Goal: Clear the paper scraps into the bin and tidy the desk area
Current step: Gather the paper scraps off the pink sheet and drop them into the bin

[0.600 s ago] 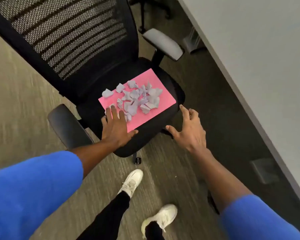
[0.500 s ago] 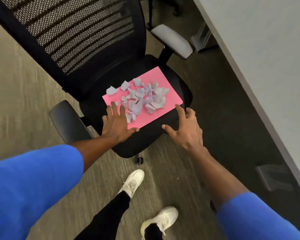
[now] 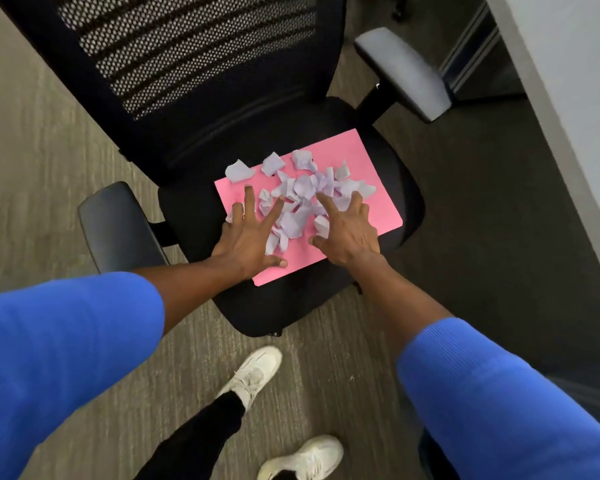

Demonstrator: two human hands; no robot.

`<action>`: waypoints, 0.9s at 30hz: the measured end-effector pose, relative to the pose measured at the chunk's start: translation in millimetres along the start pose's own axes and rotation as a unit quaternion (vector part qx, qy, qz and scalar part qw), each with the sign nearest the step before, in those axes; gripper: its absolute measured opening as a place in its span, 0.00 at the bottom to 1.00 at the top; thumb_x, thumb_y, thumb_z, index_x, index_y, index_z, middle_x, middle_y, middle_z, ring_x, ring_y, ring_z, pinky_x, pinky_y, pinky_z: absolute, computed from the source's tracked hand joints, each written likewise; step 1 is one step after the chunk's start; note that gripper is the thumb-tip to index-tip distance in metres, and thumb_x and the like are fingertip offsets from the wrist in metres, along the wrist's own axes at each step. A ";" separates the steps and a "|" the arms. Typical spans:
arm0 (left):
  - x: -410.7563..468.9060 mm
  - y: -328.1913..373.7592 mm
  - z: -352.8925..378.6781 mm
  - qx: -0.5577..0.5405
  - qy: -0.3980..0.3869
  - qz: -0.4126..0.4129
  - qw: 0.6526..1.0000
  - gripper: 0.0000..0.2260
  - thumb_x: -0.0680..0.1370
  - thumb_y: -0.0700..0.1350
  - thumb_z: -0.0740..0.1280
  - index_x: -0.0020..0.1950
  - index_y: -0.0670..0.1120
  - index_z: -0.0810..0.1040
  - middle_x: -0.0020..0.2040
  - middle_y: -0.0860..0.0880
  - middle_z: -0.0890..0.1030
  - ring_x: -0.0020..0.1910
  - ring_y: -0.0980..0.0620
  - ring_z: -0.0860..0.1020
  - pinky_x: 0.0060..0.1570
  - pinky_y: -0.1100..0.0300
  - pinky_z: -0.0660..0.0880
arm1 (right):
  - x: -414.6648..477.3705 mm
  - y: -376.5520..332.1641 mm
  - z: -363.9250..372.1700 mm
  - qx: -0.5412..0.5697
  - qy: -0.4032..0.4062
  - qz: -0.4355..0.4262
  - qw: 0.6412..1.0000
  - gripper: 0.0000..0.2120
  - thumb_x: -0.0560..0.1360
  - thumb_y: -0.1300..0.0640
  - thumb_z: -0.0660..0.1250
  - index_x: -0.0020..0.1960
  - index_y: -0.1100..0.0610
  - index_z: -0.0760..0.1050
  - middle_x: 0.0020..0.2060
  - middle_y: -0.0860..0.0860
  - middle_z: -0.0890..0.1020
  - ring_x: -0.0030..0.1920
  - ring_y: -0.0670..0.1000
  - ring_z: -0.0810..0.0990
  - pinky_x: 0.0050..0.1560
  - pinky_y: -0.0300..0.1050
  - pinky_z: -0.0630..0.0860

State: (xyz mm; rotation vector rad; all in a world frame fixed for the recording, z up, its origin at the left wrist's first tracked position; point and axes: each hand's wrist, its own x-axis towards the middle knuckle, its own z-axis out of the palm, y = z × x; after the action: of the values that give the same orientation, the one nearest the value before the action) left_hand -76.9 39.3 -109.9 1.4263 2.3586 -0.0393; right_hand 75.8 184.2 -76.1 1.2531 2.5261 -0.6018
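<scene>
A pink sheet (image 3: 368, 157) lies on the seat of a black office chair (image 3: 409, 202). Several pale lilac paper scraps (image 3: 303, 185) are heaped on it. My left hand (image 3: 248, 239) rests flat on the sheet's left side, fingers spread and touching scraps. On the right side of the heap lies my right hand (image 3: 347, 232), fingers spread over the scraps, one scrap by its thumb. Neither hand grips anything. No bin is in view.
The chair has a mesh back (image 3: 187, 46), a black armrest (image 3: 118, 226) at left and a grey armrest (image 3: 402, 72) at right. A pale desk top (image 3: 575, 81) runs along the right edge. Carpet and my white shoes (image 3: 253, 375) are below.
Both hands have moved forward from the seat's front edge onto the pink sheet and now lie among the scraps. The view has come closer to the chair.
</scene>
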 end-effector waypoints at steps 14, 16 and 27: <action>23.5 7.1 6.2 -0.027 0.033 0.053 0.998 0.18 0.82 0.40 0.66 0.72 0.49 0.71 0.71 0.42 0.66 0.68 0.40 0.67 0.58 0.43 0.79 | 27.6 -12.8 21.6 0.017 0.090 -0.038 0.995 0.16 0.80 0.55 0.73 0.67 0.52 0.82 0.64 0.56 0.75 0.65 0.59 0.75 0.60 0.54 0.84; 26.6 3.2 3.3 -0.052 0.038 0.060 0.996 0.19 0.80 0.35 0.66 0.70 0.47 0.74 0.70 0.43 0.69 0.66 0.41 0.69 0.56 0.43 0.79 | 29.4 -12.8 21.7 0.033 0.097 -0.045 0.994 0.15 0.80 0.56 0.73 0.66 0.53 0.83 0.60 0.55 0.78 0.61 0.58 0.77 0.58 0.51 0.83; 23.5 1.1 -13.8 -0.172 0.086 -0.024 0.981 0.10 0.76 0.30 0.70 0.56 0.37 0.82 0.58 0.41 0.79 0.58 0.42 0.78 0.56 0.51 0.76 | 15.9 -3.8 -9.8 0.140 0.198 -0.015 0.970 0.10 0.76 0.61 0.77 0.57 0.57 0.87 0.52 0.52 0.82 0.49 0.53 0.83 0.49 0.48 0.85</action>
State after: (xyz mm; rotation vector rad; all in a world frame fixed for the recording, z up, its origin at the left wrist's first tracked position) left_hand -89.9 62.8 -104.8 1.2457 2.3864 0.4726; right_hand 62.9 197.8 -72.9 1.5714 2.8612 -0.8100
